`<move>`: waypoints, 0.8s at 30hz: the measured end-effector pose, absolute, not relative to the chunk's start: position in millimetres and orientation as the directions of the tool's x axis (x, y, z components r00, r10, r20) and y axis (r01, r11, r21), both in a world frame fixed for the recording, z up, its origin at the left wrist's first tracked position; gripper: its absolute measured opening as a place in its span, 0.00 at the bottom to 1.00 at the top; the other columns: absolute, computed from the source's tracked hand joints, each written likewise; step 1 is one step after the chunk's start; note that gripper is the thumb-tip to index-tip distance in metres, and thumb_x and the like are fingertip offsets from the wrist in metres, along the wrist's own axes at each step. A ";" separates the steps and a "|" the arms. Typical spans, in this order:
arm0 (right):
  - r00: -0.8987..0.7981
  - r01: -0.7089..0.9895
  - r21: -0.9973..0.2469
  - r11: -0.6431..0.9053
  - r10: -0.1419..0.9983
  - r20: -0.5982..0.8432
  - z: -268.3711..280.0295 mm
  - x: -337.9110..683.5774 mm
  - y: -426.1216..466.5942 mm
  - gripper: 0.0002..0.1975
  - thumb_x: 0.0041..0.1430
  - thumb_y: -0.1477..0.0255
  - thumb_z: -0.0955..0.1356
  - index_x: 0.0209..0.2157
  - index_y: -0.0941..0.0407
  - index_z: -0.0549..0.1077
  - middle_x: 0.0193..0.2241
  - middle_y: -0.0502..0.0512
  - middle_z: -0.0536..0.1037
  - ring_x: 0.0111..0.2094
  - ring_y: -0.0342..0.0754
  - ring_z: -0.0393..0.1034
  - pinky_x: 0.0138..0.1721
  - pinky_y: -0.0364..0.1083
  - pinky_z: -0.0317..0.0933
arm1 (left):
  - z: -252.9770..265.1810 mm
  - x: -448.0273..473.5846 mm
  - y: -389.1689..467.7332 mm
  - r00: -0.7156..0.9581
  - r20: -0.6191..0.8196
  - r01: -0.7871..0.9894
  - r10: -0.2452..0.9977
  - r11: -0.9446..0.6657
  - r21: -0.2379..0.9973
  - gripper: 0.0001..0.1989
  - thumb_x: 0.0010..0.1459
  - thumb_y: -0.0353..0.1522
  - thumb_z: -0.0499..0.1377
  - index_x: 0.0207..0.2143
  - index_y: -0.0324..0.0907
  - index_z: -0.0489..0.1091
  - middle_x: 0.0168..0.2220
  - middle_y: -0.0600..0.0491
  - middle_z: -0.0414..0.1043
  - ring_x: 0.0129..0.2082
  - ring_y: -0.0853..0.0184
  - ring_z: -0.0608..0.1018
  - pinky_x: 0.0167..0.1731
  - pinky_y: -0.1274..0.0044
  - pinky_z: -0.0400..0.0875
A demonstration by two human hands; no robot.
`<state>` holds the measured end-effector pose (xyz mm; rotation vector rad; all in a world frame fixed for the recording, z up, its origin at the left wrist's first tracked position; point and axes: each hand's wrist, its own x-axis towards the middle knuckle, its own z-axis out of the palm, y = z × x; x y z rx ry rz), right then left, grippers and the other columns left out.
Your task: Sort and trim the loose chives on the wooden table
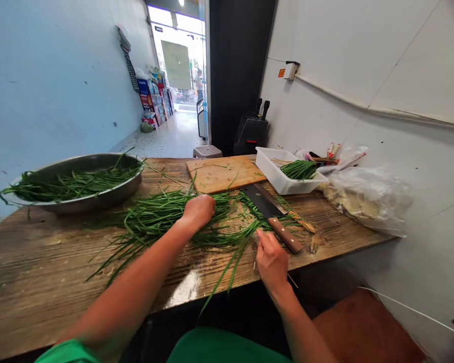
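My left hand [200,210] is closed at the far side of a loose pile of green garlic chives [151,214], with its fingers down among the stalks. My right hand [271,257] is closed near the table's front edge, its fingertips beside the ends of some chives. A thin bamboo skewer [293,281] sticks out below that hand and seems to run through its grip. Just beyond the right hand lies a cleaver [265,209] with a brown wooden handle, over cut chive pieces. Several skewers [301,220] lie together beside the blade.
At the left stands a large metal basin [98,192] with more chives. A wooden cutting board [227,174] lies at the back. Bundled chives [298,170] sit in a white plastic tub [274,171]. Right of it is a clear plastic bag [374,194] with pale contents. A wall borders the right.
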<state>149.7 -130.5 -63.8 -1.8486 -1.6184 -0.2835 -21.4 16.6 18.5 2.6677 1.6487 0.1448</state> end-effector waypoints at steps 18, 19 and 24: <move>0.227 0.939 -0.342 -0.033 0.807 0.545 -62.4 149.0 -131.1 0.16 0.60 0.76 0.57 0.45 0.58 0.71 0.31 0.56 0.73 0.31 0.43 0.68 0.31 0.39 0.59 | 9.9 -15.3 16.9 0.635 -0.034 0.704 0.772 -0.561 0.435 0.10 0.40 0.31 0.57 0.26 0.41 0.76 0.22 0.54 0.73 0.21 0.70 0.70 0.23 0.81 0.58; 0.226 0.939 -0.342 -0.031 0.806 0.547 -62.3 149.0 -131.1 0.16 0.60 0.76 0.57 0.45 0.58 0.71 0.31 0.56 0.73 0.31 0.43 0.68 0.32 0.39 0.59 | 10.7 -16.7 17.6 0.627 -0.027 0.719 0.778 -0.565 0.405 0.09 0.40 0.31 0.57 0.25 0.41 0.76 0.22 0.54 0.74 0.21 0.69 0.70 0.23 0.80 0.59; 0.221 0.943 -0.332 -0.033 0.807 0.548 -63.2 149.6 -130.7 0.16 0.59 0.77 0.57 0.45 0.59 0.71 0.32 0.56 0.73 0.32 0.44 0.68 0.32 0.39 0.59 | 9.5 -5.2 8.0 0.625 0.036 0.705 0.780 -0.583 0.404 0.09 0.45 0.35 0.57 0.26 0.43 0.76 0.26 0.52 0.75 0.26 0.68 0.73 0.27 0.80 0.61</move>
